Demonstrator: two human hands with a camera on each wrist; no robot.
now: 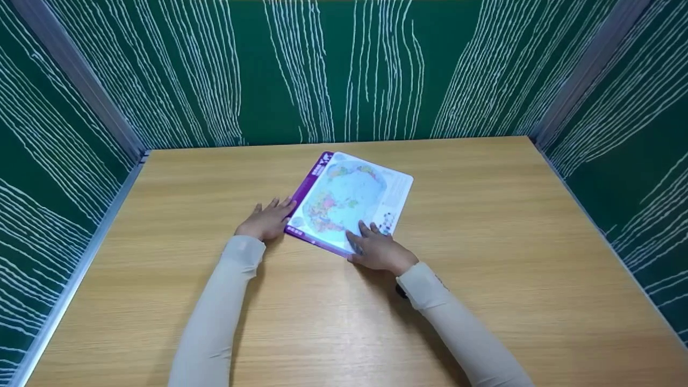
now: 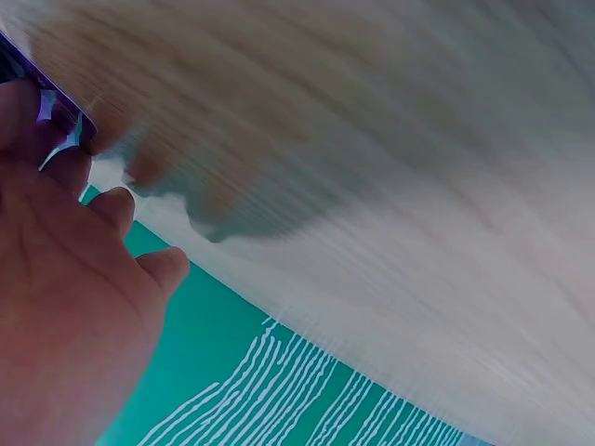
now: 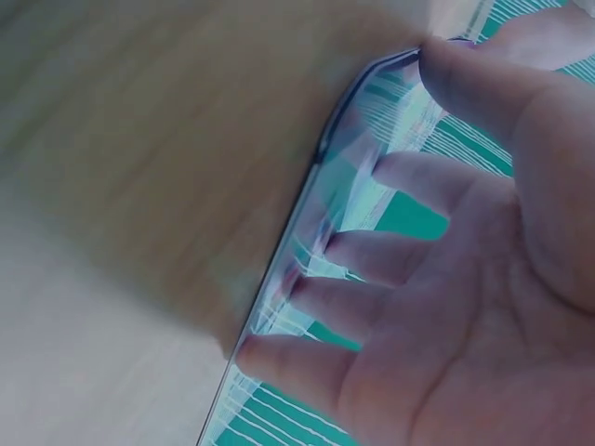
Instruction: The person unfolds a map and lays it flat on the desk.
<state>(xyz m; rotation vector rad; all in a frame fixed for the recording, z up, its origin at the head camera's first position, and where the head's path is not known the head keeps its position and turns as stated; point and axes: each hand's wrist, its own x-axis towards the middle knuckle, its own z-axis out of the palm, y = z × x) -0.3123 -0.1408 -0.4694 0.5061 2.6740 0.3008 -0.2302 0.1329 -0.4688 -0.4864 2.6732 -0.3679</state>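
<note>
A thin, flat world map board [image 1: 346,188] lies at a slant on the wooden table. It has a pale blue printed face and a purple border along its left and near edges. My left hand [image 1: 264,221] touches the purple left edge with its fingertips, fingers extended. In the left wrist view, only a dark purple corner of the board [image 2: 63,100] shows beside the fingers. My right hand [image 1: 380,251] rests its spread fingers on the board's near right part, covering that corner. The right wrist view shows the thumb [image 3: 465,88] at the board's edge.
The wooden table [image 1: 177,215] runs back to a green wall [image 1: 355,70] with white wavy lines. Similar green panels stand at the left and right, with grey metal strips [image 1: 86,236] along the table's sides. Both forearms wear pale sleeves [image 1: 215,317].
</note>
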